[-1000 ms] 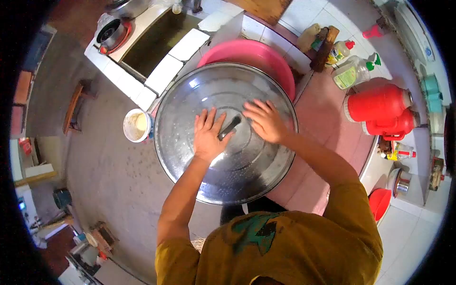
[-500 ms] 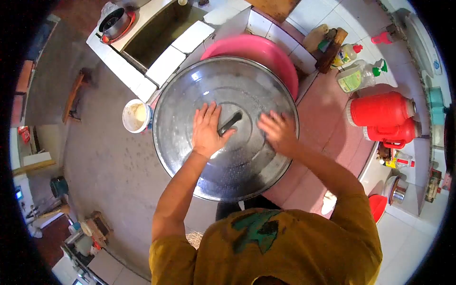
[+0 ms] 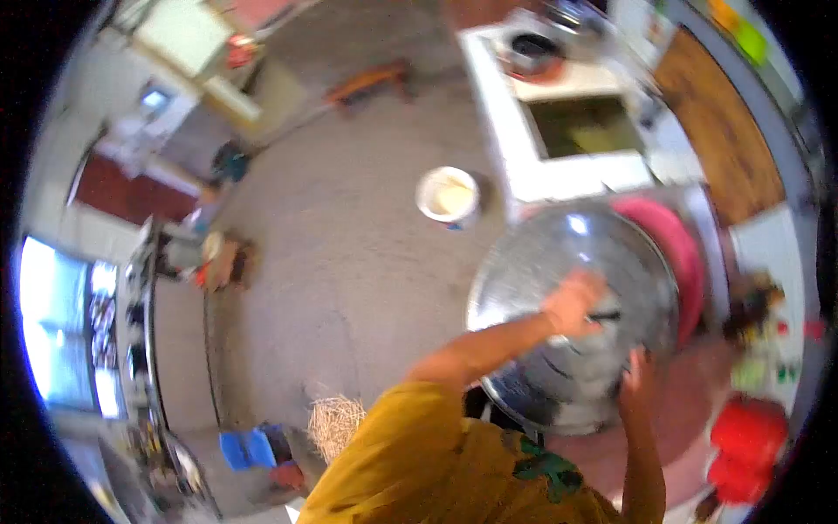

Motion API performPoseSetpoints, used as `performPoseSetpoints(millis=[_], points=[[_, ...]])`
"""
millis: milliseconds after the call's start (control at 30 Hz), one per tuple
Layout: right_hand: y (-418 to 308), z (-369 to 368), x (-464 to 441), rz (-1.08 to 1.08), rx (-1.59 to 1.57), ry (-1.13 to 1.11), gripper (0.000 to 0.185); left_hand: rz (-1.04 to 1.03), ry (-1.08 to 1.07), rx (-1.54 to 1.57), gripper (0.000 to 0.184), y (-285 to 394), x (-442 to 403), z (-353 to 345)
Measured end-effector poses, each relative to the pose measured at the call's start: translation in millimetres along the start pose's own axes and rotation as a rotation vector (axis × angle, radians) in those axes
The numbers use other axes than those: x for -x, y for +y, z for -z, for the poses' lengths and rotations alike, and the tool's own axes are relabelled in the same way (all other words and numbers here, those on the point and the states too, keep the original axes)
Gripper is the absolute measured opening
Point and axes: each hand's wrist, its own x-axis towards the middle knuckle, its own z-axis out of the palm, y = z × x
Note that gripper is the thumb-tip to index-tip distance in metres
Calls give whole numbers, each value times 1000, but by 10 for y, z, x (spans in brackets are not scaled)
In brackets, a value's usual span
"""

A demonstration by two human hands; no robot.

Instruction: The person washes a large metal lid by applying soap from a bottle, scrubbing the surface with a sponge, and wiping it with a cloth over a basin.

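Note:
A large round metal lid (image 3: 532, 271) lies in front of me at the right, partly over a pink basin (image 3: 672, 240). My left hand (image 3: 576, 304) rests on the lid beside its dark handle (image 3: 604, 316); its outline is blurred, and its fingers look spread and hold nothing. Near the lid's right lower edge is my right hand (image 3: 640, 377). Motion smears its fingers, so their shape cannot be made out.
A white bucket (image 3: 448, 194) with pale contents stands on the floor left of the tiled sink (image 3: 524, 170). Red flasks (image 3: 748, 430) are at the lower right, a wooden bench (image 3: 371, 80) farther back. Straw (image 3: 336, 426) and a blue object (image 3: 247, 449) lie lower left.
The view has swung left, so the lid and sink appear farther right. My right hand has moved from the lid's middle to near its edge. My left hand stays by the handle.

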Motion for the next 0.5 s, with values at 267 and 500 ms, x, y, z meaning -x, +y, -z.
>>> performPoseSetpoints(millis=[267,500], points=[[126,-161,-840,64,99,192,52,-2,20,-76,82,67,62,10],[113,-522,253,11,182,123,53,-10,30,-36,83,18,49,-73]])
